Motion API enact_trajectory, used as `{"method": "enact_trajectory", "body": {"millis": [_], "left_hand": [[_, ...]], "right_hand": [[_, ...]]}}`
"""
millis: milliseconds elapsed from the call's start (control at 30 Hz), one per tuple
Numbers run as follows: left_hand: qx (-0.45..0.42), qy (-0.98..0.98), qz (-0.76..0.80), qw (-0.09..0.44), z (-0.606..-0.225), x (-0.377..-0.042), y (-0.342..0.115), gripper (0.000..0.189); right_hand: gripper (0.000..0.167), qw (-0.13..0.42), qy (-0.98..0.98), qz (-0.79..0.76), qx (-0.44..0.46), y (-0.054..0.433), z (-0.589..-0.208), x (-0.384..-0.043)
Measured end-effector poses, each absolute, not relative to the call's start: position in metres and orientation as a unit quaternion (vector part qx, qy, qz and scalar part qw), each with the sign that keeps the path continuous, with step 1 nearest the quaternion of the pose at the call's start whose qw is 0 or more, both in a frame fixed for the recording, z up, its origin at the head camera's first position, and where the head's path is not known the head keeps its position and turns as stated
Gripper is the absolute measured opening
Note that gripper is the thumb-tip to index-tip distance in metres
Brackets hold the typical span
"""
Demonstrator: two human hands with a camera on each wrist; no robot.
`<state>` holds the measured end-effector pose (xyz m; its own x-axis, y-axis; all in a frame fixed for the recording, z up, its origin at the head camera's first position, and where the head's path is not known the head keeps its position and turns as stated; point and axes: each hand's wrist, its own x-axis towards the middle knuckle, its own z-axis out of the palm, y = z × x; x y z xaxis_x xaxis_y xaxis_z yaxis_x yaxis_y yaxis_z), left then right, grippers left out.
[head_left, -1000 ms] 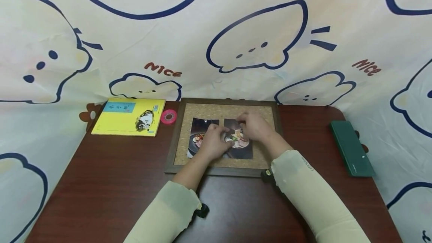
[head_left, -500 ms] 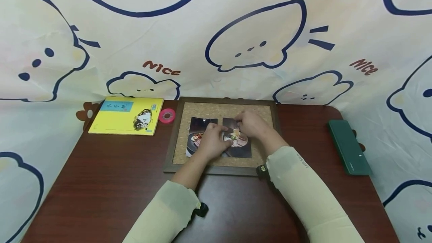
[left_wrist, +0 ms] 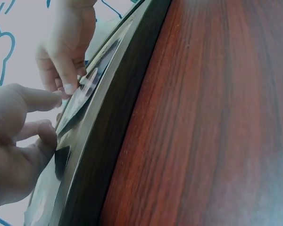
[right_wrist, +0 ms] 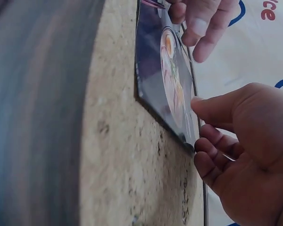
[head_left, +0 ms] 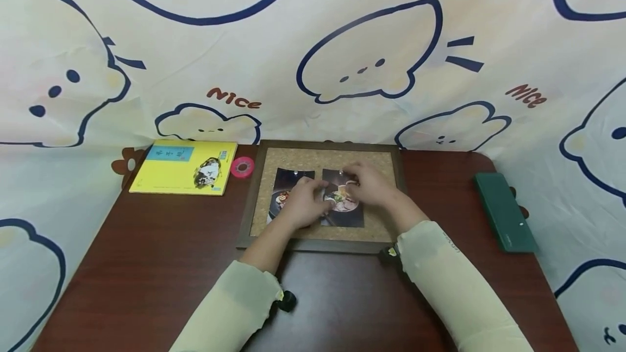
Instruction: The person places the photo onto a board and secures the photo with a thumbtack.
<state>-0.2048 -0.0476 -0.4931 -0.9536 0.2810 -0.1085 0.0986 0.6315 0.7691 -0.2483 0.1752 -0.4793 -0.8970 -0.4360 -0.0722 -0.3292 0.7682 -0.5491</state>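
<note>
In the head view a photo [head_left: 342, 219] of a bowl of food lies on the right half of a framed corkboard [head_left: 293, 158]. My left hand [head_left: 304, 203] lies across its left edge, the index finger and thumb apart with their tips on that edge. At the upper right corner my right hand [head_left: 374, 184] holds the photo. The right wrist view shows its thumb [right_wrist: 205, 109] on the picture's face and its curled fingers by the corner. A second dark food photo [head_left: 282, 182] lies to the left, partly hidden under my left hand.
The board stands on a dark red wooden table [head_left: 161, 265] against a patterned cloth [head_left: 274, 58]. A yellow book [head_left: 161, 178] and a round pink thing [head_left: 242, 167] are to its left. A green box [head_left: 506, 213] sits by the right edge.
My right wrist has shifted right and slightly toward me, its fingertips still at the photo's upper right. My left hand has eased slightly left. Both photos stay where they were on the board.
</note>
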Motion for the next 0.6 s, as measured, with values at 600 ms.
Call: {"method": "enact_trajectory", "body": {"millis": [600], "left_hand": [[0.149, 0.883, 0.444, 0.023, -0.488, -0.192, -0.075, 0.034]], "right_hand": [[0.055, 0.033, 0.935, -0.298, -0.188, 0.192, -0.477, -0.22]]}}
